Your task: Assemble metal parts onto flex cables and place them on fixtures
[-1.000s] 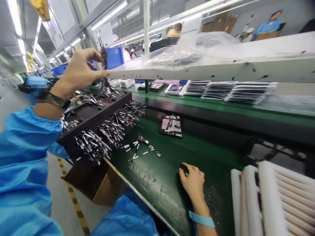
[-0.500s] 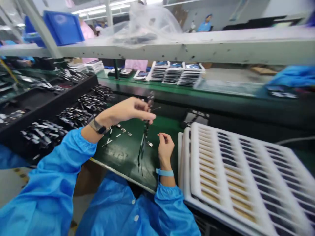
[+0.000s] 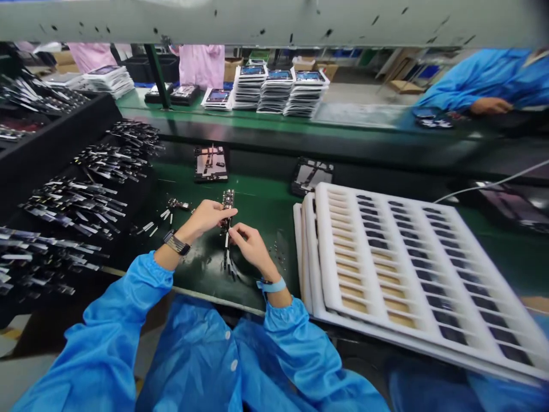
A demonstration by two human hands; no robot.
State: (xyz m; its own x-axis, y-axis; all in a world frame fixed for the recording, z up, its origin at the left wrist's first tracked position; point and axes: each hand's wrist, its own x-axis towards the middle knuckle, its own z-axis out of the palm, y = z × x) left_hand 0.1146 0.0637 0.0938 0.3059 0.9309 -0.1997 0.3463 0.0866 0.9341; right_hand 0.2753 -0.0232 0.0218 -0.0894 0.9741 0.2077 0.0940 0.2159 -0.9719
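Left hand (image 3: 199,220) and right hand (image 3: 253,247) both pinch a narrow circuit board (image 3: 227,200), held upright just above the green desk (image 3: 266,197). To my left, a black tray (image 3: 64,129) carries heaped metal-and-black strips (image 3: 81,206); to my right, a white foam tray (image 3: 319,240) shows rows of gold and dark pockets (image 3: 354,303).

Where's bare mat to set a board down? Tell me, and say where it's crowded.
Green mat between the dark framed panel, the white foam tray and the left hand. Crowded: left, along the black parts tray; and around the right hand.
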